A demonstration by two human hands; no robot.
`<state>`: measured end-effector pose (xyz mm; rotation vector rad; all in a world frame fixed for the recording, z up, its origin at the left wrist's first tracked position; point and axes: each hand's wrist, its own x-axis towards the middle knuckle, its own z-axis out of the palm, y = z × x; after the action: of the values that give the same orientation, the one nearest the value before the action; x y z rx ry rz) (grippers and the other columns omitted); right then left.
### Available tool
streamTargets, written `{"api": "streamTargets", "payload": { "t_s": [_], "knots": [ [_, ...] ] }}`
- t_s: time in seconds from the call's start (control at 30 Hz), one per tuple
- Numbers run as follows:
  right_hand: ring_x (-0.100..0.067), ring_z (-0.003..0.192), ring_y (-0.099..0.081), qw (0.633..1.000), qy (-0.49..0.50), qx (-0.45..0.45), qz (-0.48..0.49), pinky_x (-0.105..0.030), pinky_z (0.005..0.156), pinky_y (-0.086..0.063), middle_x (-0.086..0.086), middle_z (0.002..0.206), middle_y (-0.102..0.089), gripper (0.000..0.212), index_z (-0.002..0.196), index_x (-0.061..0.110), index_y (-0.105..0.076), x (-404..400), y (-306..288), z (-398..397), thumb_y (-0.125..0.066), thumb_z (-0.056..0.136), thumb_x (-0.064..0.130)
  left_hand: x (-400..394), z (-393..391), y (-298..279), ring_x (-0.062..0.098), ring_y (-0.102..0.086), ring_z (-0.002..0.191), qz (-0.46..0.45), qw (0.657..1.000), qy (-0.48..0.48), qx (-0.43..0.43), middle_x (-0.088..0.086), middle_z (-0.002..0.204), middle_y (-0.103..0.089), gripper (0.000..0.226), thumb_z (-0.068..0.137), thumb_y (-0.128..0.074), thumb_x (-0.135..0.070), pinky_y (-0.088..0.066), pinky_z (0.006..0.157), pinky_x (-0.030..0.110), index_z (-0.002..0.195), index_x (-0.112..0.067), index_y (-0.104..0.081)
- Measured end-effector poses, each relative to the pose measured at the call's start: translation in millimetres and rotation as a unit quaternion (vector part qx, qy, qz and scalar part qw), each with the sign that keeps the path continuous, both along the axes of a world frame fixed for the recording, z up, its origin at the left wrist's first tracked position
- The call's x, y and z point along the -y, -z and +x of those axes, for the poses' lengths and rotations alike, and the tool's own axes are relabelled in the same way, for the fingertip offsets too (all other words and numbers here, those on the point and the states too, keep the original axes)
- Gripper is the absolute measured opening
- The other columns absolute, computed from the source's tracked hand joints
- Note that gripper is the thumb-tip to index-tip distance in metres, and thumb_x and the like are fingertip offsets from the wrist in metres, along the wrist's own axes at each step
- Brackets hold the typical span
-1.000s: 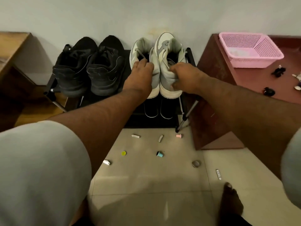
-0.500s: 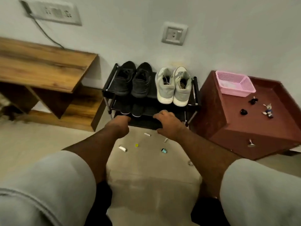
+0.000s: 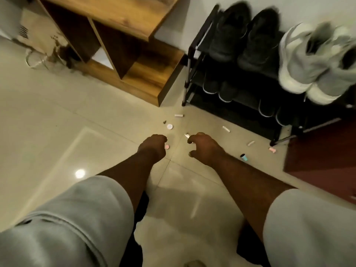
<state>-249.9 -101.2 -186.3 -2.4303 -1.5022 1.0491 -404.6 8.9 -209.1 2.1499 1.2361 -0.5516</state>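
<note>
My left hand [image 3: 153,146] and my right hand [image 3: 202,147] hover low over the tiled floor, fingers loosely curled, holding nothing. A small pink disc [image 3: 167,146] lies right beside my left hand's knuckles. Just off my right fingertips lies a small silvery item [image 3: 187,135]. A white disc [image 3: 169,126], a white stick [image 3: 179,115] and a tiny dark piece [image 3: 164,122] lie a little farther out. The grey-white sneakers [image 3: 308,60] sit on the top tier of the black shoe rack [image 3: 194,60], beside a black pair [image 3: 244,35].
More small bits are scattered to the right: a white stick [image 3: 226,129], a pale stick [image 3: 250,143], a pink piece [image 3: 272,150], a teal cap [image 3: 244,157]. A wooden shelf unit [image 3: 134,22] stands at the back left, a dark red cabinet [image 3: 323,157] at the right.
Both hands let go of the grey-white sneakers on the rack, pulled back and dropped toward the floor. The view swung left and down over the scattered small items.
</note>
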Motion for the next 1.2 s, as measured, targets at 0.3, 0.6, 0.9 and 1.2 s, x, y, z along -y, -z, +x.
{"api": "streamTargets", "payload": {
  "t_s": [0.3,0.6,0.9,1.2],
  "knots": [
    [-0.026,0.112,-0.051,0.999,0.032,-0.012,-0.021,-0.029,0.090,-0.040,-0.010,0.120,-0.054,0.042,0.122,0.014,-0.058,-53.3,191.1,61.3,-0.070,0.081,0.011,-33.7,62.2,179.6,0.032,-0.053,0.114,-0.038,0.998,-0.022,-0.033,0.010,0.128,-0.047,0.041,0.089,-0.055,-0.004,-0.050,0.094,0.045,0.128,-0.015,-0.054],
    [-0.034,0.101,-0.053,0.995,0.089,0.046,0.025,-0.037,0.080,-0.048,-0.013,0.112,-0.053,0.030,0.108,0.012,-0.060,-89.6,292.9,75.3,-0.069,0.079,0.015,-45.7,70.6,256.6,0.035,-0.058,0.103,-0.007,0.999,-0.029,-0.017,0.012,0.120,-0.048,0.031,0.091,-0.059,-0.010,-0.050,0.084,0.042,0.122,-0.014,-0.055],
    [-0.036,0.096,-0.056,0.988,0.133,0.070,0.044,-0.035,0.072,-0.044,-0.015,0.100,-0.059,0.016,0.092,0.008,-0.063,-12.7,209.3,93.1,-0.050,0.086,0.002,-8.6,126.7,169.8,0.033,-0.057,0.101,-0.004,0.998,-0.032,0.060,0.011,0.115,-0.055,0.024,0.088,-0.054,-0.008,-0.047,0.081,0.035,0.111,-0.013,-0.062],
    [-0.026,0.088,-0.058,0.937,0.242,0.117,0.222,-0.034,0.074,-0.047,-0.008,0.090,-0.063,0.014,0.091,0.011,-0.068,165.8,-31.9,176.4,-0.061,0.082,0.003,119.9,249.8,-44.8,0.033,-0.060,0.105,0.013,0.978,0.094,0.186,0.011,0.114,-0.064,0.026,0.088,-0.057,-0.017,-0.048,0.083,0.033,0.112,-0.018,-0.067]
  ]
}}
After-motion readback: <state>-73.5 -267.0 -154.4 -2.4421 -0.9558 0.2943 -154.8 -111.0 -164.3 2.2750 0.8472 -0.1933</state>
